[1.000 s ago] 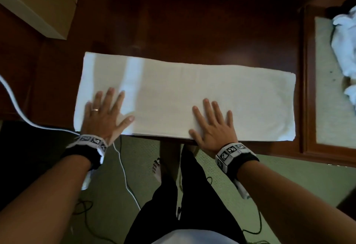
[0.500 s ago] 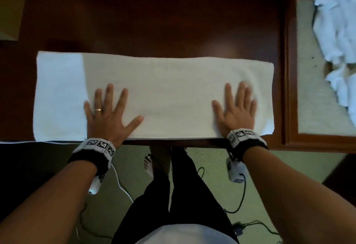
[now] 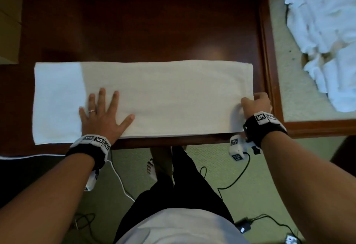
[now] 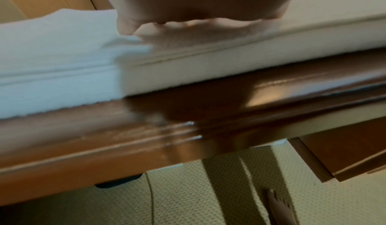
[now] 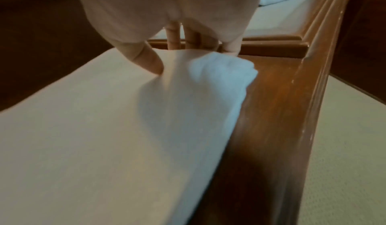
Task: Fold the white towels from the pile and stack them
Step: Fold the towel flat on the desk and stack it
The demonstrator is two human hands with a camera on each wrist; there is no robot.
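Head view: a towel (image 3: 163, 99), folded into a long strip, lies along the tabletop (image 3: 154, 22) near its front edge. The left hand (image 3: 102, 116) presses flat on it, fingers spread. The right hand (image 3: 256, 103) pinches the strip's right end. The pile (image 3: 323, 22) sits well apart at right.

Left wrist view: the palm rests on the towel.

Right wrist view: thumb and fingers (image 5: 173, 36) lift the corner. The next move is probably carrying this end leftward over the strip.

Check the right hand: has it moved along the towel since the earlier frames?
Yes. The right hand slid from mid-towel to the towel's right end, nearest the pile, and now pinches that end.
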